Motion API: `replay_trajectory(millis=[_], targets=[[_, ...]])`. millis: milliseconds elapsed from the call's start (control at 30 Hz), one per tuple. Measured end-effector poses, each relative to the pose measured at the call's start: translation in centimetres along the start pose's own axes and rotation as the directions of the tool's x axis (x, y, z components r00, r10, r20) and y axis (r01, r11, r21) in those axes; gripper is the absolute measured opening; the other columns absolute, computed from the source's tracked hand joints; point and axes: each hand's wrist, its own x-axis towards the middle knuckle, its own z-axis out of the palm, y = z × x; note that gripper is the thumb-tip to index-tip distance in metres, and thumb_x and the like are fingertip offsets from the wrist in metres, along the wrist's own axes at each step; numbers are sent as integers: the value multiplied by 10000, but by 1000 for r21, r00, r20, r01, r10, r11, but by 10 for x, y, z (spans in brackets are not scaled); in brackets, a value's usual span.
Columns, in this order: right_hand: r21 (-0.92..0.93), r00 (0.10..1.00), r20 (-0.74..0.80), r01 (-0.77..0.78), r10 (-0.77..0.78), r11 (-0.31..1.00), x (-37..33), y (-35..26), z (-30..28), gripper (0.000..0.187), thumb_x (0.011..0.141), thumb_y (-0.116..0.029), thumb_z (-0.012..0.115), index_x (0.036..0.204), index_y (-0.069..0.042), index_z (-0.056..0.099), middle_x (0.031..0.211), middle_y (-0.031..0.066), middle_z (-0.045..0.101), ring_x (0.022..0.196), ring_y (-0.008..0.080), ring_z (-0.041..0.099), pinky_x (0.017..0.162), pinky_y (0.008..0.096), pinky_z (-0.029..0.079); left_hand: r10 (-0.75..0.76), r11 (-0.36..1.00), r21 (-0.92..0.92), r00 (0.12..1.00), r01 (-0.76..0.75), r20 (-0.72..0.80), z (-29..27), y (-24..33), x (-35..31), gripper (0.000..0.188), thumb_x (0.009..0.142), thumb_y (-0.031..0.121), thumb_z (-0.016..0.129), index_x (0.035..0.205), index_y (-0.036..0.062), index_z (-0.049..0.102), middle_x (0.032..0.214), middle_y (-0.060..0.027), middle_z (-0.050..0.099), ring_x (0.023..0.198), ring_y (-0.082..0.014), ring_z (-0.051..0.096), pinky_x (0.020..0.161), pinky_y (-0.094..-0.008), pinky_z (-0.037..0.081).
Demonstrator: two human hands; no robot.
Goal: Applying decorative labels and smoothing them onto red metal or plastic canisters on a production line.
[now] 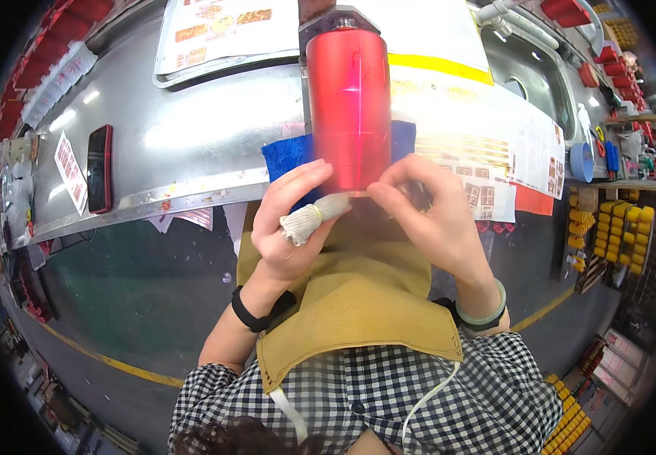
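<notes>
Touching the red bottle at its near left side, my left hand curves, its thumb inside a white knit sleeve. The bottle lies above blue cloth. My right hand brings thumb and forefinger together at the base; whether either hand grips, I can't tell. Uneven fingertip pressure could twist the bottle.

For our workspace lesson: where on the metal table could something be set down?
Bare metal table lies between the phone and the blue cloth, on the near side of the tray. Right of the red cylinder, paper sheets crowd it.
</notes>
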Motion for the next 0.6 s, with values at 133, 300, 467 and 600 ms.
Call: replay_trajectory(millis=[133, 300, 467, 600], targets=[[-36, 999, 6, 37, -37, 999, 0, 0, 0, 183, 936, -149, 764, 905, 10, 679, 788, 63, 665, 668, 125, 597, 619, 294, 484, 115, 991, 72, 993, -116, 21, 0, -9, 1, 307, 730, -22, 845, 1024, 0, 758, 1160, -145, 751, 1107, -341, 707, 941, -408, 582], [-73, 999, 22, 29, -28, 997, -1, -4, -6, 195, 931, -157, 768, 905, 16, 682, 800, 77, 675, 660, 142, 601, 616, 296, 486, 91, 992, 88, 995, -93, 28, 2, -3, 4, 303, 742, -7, 842, 1037, 12, 776, 1191, -137, 749, 1117, -335, 700, 959, -404, 570], [-42, 999, 36, -29, 30, 999, 1, 0, -11, 205, 935, -173, 760, 916, 20, 694, 819, 99, 689, 685, 174, 614, 640, 316, 490, 170, 942, 279, 982, -185, 78, 4, 8, 16, 223, 715, -79, 766, 923, 1, 781, 1154, -179, 753, 1106, -358, 684, 886, -415, 612], [-117, 999, 35, 38, -34, 992, 1, 2, -17, 216, 939, -185, 754, 922, 23, 697, 819, 100, 692, 696, 180, 617, 652, 319, 490, 132, 985, 110, 991, -134, 28, 4, -2, 14, 255, 730, -59, 812, 972, 18, 797, 1154, -165, 757, 1104, -350, 694, 900, -406, 604]])
